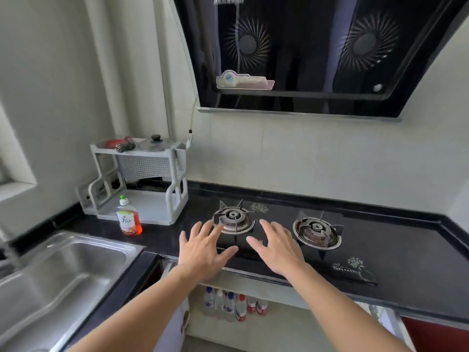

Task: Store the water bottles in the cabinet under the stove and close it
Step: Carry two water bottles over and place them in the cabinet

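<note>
Two bare hands hover, fingers spread and holding nothing, above the front edge of a black glass two-burner gas stove (286, 252) set into a dark stone countertop (167, 237); the left hand (200, 252) covers the near rim of the left burner (233, 219), the right hand (276, 250) sits between that burner and the right burner (317, 232), and whether either palm touches the glass cannot be told. Below, the cabinet under the stove (279, 323) stands open; a row of clear plastic water bottles (233, 303), some with blue caps and some with red, stands upright at its back, close together; their upper parts are partly cut by the counter edge and the left forearm hides the cabinet's left side; labels are too blurred to read. A pale door panel (172, 331) shows at lower left, another (390, 323) at lower right beside a red cabinet front (436, 336), each cut off. To the left lies a stainless steel sink (63, 270), cropped by the frame; behind it an orange dish-soap bottle with a green-and-white cap (128, 219) stands near a grey plastic two-tier rack (142, 179) carrying a metal pot lid with a black knob (155, 143) and a red item, indistinct. Overhead, a glossy black range hood (317, 54) reflects dim shapes; its top is out of frame.
</note>
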